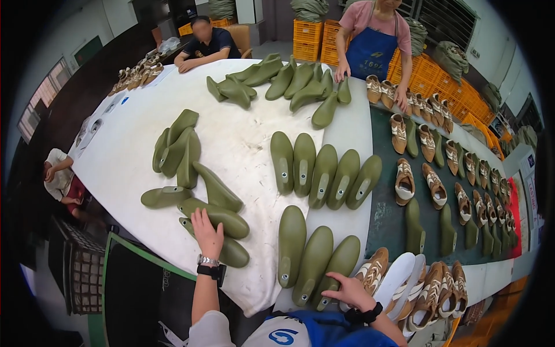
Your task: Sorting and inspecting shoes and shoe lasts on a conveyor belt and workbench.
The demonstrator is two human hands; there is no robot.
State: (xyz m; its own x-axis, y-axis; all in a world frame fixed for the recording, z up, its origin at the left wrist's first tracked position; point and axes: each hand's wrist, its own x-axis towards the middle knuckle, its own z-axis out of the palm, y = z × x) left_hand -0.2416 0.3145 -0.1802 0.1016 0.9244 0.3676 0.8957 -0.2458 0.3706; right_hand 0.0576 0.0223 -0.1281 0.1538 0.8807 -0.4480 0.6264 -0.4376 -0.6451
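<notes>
My left hand (208, 232) lies with fingers stretched and a little apart over an olive-green shoe last (234, 223). Another last (233, 253) is beside it, under the wrist side of that hand. At the lower middle, my right hand (351, 293) has thumb and index finger around the near heel end of a shoe last (344, 257), the rightmost in a short row. Its other fingers are partly hidden. Next to that one lie two more upright-pointing lasts (315, 260) (292, 237), toes away from me.
Another row of lasts (325, 173) lies beyond; loose ones (179, 147) and a far pile (289, 81) rest on the white cloth (243, 139). Brown-and-white sneakers (425, 301) stand right of my right hand, more on a green surface (384, 214). Two people (376, 46) (211, 49) are opposite.
</notes>
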